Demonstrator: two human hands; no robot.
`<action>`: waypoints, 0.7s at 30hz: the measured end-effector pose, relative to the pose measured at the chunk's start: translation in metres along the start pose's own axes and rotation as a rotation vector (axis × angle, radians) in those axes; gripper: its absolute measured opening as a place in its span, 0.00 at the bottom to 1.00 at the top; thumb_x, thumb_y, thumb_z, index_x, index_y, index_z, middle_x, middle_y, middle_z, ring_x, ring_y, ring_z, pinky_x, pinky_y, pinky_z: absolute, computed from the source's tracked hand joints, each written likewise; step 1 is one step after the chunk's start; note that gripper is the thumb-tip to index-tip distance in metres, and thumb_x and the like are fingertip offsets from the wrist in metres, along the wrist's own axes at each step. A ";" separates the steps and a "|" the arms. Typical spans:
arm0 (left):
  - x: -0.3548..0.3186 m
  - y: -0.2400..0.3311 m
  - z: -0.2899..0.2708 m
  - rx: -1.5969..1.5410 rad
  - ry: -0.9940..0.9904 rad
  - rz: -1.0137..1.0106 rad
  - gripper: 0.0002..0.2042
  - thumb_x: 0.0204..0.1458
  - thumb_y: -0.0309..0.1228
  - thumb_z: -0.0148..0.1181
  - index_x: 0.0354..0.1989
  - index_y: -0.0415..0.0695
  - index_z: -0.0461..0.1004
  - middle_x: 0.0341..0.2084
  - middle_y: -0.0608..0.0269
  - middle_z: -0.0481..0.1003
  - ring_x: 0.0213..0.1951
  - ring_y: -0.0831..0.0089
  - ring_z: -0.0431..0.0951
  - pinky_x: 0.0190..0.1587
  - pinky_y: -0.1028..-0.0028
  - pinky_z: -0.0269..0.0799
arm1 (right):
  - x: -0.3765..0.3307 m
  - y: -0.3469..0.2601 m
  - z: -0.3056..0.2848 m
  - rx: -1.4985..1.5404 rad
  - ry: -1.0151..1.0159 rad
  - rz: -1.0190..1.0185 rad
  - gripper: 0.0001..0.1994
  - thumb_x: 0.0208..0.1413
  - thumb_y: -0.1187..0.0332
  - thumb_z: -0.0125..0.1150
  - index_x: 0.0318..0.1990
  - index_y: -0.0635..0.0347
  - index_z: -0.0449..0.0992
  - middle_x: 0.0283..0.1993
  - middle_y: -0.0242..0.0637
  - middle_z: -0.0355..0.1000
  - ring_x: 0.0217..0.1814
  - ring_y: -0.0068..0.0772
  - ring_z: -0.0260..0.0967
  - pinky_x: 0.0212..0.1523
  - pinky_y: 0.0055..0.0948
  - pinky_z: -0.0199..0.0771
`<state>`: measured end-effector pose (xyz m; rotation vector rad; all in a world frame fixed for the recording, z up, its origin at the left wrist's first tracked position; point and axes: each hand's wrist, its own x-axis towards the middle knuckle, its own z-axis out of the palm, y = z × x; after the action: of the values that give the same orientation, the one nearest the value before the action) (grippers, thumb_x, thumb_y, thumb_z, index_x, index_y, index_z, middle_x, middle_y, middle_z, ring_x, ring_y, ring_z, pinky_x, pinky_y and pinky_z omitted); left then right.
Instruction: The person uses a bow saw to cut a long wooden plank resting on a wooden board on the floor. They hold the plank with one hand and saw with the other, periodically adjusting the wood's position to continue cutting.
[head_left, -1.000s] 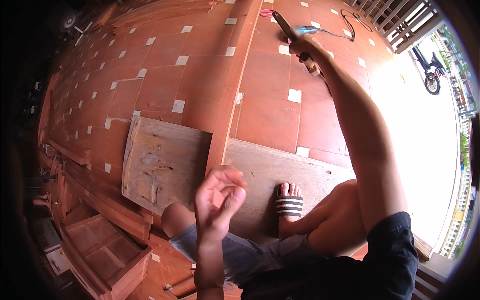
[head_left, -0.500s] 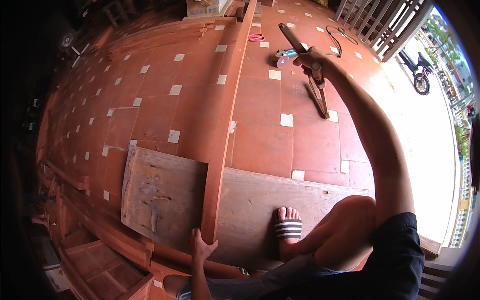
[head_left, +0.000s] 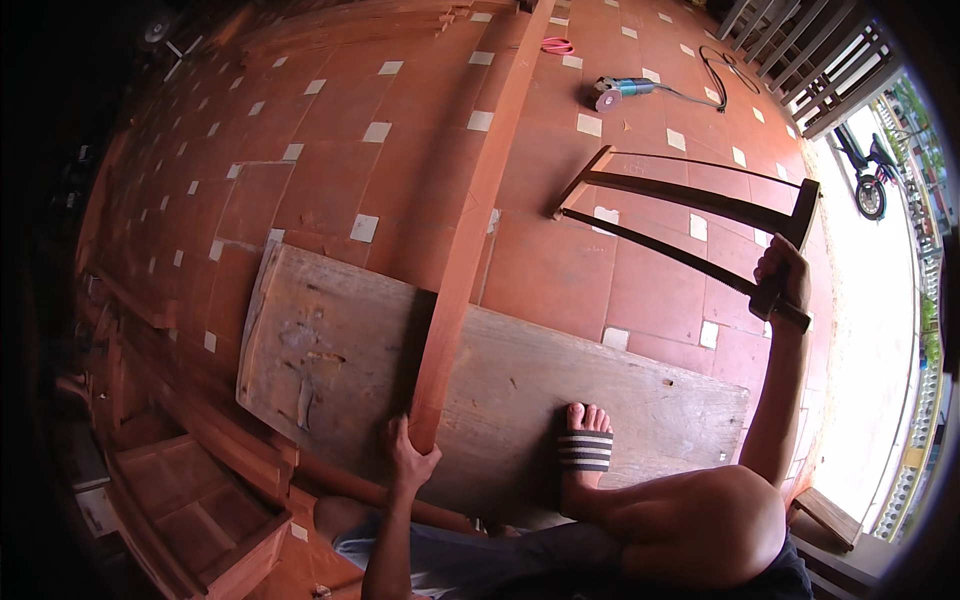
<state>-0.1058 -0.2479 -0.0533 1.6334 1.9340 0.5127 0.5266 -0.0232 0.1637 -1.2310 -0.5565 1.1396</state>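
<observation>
A long reddish wooden beam (head_left: 468,250) runs away from me, its near end lying across a weathered plank (head_left: 345,345). My left hand (head_left: 410,458) grips that near end, thumb on its right side. Out to the right, my right hand (head_left: 783,272) is closed round the end of a wooden frame saw (head_left: 690,203). The saw is held sideways above the tiled floor, its toothed blade on the side nearer me and its far end pointing left toward the beam. The blade is apart from the wood. My foot in a striped sandal (head_left: 587,448) rests on the plank, right of the beam.
An angle grinder (head_left: 622,90) lies on the tiles beyond the saw, its black cable (head_left: 715,80) trailing right. Near the beam's far part sits a pink coil (head_left: 558,46). Wooden drawer-like framework (head_left: 205,515) stands at lower left. A slatted gate (head_left: 810,50) and a motorbike (head_left: 870,185) are at right.
My right hand has swung the saw from upper middle down and right, turning it from steep to nearly level. My left hand still holds the beam. The view has shifted slightly.
</observation>
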 end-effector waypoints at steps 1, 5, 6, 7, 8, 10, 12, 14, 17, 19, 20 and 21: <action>-0.005 0.007 0.004 0.022 0.011 0.007 0.42 0.39 0.29 0.72 0.69 0.37 0.64 0.61 0.39 0.68 0.61 0.40 0.69 0.65 0.48 0.66 | -0.012 0.006 0.003 -0.021 0.022 -0.024 0.14 0.70 0.64 0.59 0.29 0.48 0.66 0.22 0.21 0.57 0.21 0.17 0.57 0.24 0.24 0.62; -0.022 0.051 0.021 0.185 0.176 0.045 0.47 0.39 0.23 0.71 0.75 0.46 0.60 0.64 0.41 0.67 0.56 0.40 0.73 0.61 0.47 0.69 | -0.033 0.020 0.010 -0.084 -0.002 -0.041 0.15 0.69 0.64 0.61 0.28 0.51 0.67 0.22 0.23 0.59 0.22 0.19 0.59 0.25 0.25 0.63; -0.025 0.062 0.028 0.270 0.178 0.057 0.47 0.39 0.23 0.72 0.75 0.47 0.61 0.64 0.42 0.67 0.55 0.41 0.73 0.60 0.47 0.70 | -0.039 0.014 0.016 -0.111 0.019 -0.055 0.15 0.69 0.64 0.61 0.28 0.51 0.68 0.23 0.23 0.60 0.22 0.19 0.59 0.25 0.25 0.63; -0.027 0.071 0.035 0.355 0.180 0.070 0.47 0.39 0.23 0.73 0.75 0.49 0.62 0.64 0.42 0.67 0.55 0.41 0.73 0.59 0.47 0.70 | -0.044 0.008 0.023 -0.137 0.040 -0.069 0.14 0.69 0.64 0.61 0.29 0.52 0.69 0.23 0.24 0.60 0.22 0.19 0.60 0.25 0.25 0.63; -0.028 0.078 0.042 0.439 0.185 0.087 0.47 0.39 0.23 0.73 0.74 0.50 0.63 0.64 0.43 0.67 0.54 0.42 0.74 0.58 0.48 0.70 | -0.049 0.002 0.027 -0.163 0.063 -0.086 0.14 0.70 0.64 0.61 0.29 0.52 0.69 0.23 0.24 0.61 0.22 0.20 0.60 0.25 0.25 0.63; -0.030 0.076 0.050 0.483 0.246 0.100 0.45 0.39 0.23 0.74 0.73 0.53 0.65 0.64 0.45 0.67 0.53 0.44 0.74 0.56 0.49 0.71 | -0.050 0.000 0.038 -0.180 0.074 -0.095 0.14 0.70 0.64 0.61 0.29 0.52 0.69 0.23 0.25 0.61 0.22 0.20 0.61 0.25 0.26 0.63; -0.031 0.070 0.054 0.462 0.264 0.092 0.45 0.39 0.23 0.74 0.72 0.53 0.67 0.64 0.46 0.67 0.53 0.45 0.74 0.55 0.49 0.71 | -0.049 0.000 0.038 -0.200 0.067 -0.104 0.14 0.70 0.64 0.61 0.29 0.52 0.69 0.23 0.25 0.62 0.22 0.20 0.61 0.25 0.26 0.63; -0.037 0.066 0.047 0.528 0.257 0.062 0.44 0.39 0.23 0.74 0.72 0.54 0.67 0.63 0.47 0.67 0.53 0.46 0.74 0.55 0.50 0.71 | -0.039 0.019 0.033 -0.195 0.017 -0.086 0.14 0.70 0.63 0.61 0.29 0.52 0.69 0.24 0.25 0.62 0.22 0.20 0.61 0.25 0.25 0.63; -0.028 0.080 0.060 0.498 0.248 0.093 0.44 0.39 0.23 0.74 0.71 0.54 0.68 0.63 0.47 0.68 0.52 0.46 0.74 0.54 0.51 0.71 | -0.049 -0.009 0.025 -0.238 0.047 -0.126 0.14 0.70 0.63 0.60 0.30 0.52 0.68 0.23 0.24 0.60 0.22 0.20 0.59 0.25 0.25 0.62; -0.032 0.072 0.055 0.533 0.259 0.080 0.44 0.39 0.23 0.74 0.71 0.54 0.68 0.63 0.47 0.68 0.52 0.47 0.74 0.54 0.50 0.71 | -0.043 0.007 0.023 -0.205 0.026 -0.098 0.14 0.70 0.63 0.60 0.30 0.52 0.68 0.23 0.24 0.59 0.22 0.19 0.59 0.25 0.24 0.62; -0.035 0.068 0.053 0.548 0.262 0.077 0.44 0.39 0.23 0.74 0.71 0.54 0.68 0.63 0.47 0.68 0.52 0.47 0.74 0.54 0.50 0.71 | -0.041 0.015 0.020 -0.181 0.017 -0.081 0.14 0.70 0.63 0.60 0.29 0.52 0.68 0.23 0.24 0.59 0.22 0.19 0.59 0.25 0.24 0.62; -0.034 0.067 0.055 0.548 0.266 0.083 0.44 0.39 0.23 0.74 0.72 0.54 0.67 0.63 0.47 0.68 0.53 0.47 0.74 0.54 0.50 0.71 | -0.041 0.015 0.019 -0.167 0.013 -0.078 0.14 0.70 0.63 0.60 0.29 0.52 0.68 0.23 0.24 0.59 0.22 0.19 0.58 0.25 0.24 0.62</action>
<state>-0.0164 -0.2719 -0.0495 2.0718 2.3568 0.2471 0.4892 -0.0524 0.1652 -1.3468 -0.6958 1.0348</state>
